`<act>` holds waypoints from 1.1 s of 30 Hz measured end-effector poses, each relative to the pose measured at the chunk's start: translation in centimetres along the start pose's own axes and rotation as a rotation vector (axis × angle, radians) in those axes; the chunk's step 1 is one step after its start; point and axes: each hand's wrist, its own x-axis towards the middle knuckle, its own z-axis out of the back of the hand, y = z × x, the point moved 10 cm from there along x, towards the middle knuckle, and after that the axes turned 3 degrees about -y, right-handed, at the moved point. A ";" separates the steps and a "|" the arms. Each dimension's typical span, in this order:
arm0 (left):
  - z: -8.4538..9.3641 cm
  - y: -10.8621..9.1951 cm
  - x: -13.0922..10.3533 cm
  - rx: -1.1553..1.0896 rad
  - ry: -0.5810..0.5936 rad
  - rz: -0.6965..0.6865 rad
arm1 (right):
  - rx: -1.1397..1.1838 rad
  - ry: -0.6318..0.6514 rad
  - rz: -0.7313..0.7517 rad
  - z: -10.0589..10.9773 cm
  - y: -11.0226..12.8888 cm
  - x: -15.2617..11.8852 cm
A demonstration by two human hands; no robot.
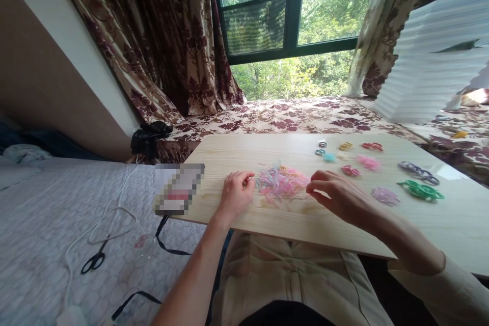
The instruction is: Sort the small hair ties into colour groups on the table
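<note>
A loose heap of thin pink, blue and yellow bands (282, 181) lies on the pale wooden table (214, 155). At the heap's left edge is my left hand (237, 192), its fingers curled together; whatever they hold is too small to make out. My right hand (331, 191) is at the heap's right edge, thumb and fingertips close together, and any band between them cannot be made out. Sorted groups lie farther right: a pink pile (369, 163), a lilac pile (385, 196), red bands (372, 146), green coiled bands (422, 190) and dark purple bands (419, 173).
A blurred flat object (179, 189) sits at the table's left edge. On the quilted bed (42, 214) are black scissors (93, 262), a white cable and a black strap. A white pleated shade (431, 61) stands at the right, by the window sill.
</note>
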 end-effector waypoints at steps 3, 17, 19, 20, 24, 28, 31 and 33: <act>0.0 0.0 0.0 0.001 -0.001 0.002 | -0.019 -0.039 -0.019 0.5 -0.2 0.5; 0.0 0.1 -0.1 -0.002 -0.003 0.010 | -0.010 -0.088 -0.126 0.4 -1.0 -3.1; 0.0 0.1 -0.1 -0.002 -0.005 0.011 | -0.012 -0.095 -0.123 0.2 -0.5 -3.3; 0.0 0.1 -0.1 -0.002 -0.005 0.010 | -0.014 -0.103 -0.122 0.1 -0.4 -3.3; 0.0 0.1 0.0 -0.002 -0.004 0.006 | 0.022 -0.120 -0.094 -0.1 0.1 -2.9; 0.0 0.2 0.0 -0.004 -0.003 0.008 | 0.037 -0.157 -0.100 0.0 0.1 -2.8; 0.0 0.2 0.0 -0.006 -0.004 0.012 | 0.043 -0.133 -0.086 -0.3 0.5 -2.8; 0.0 0.1 0.0 -0.006 -0.003 0.012 | 0.040 -0.128 -0.070 -0.2 1.0 -3.0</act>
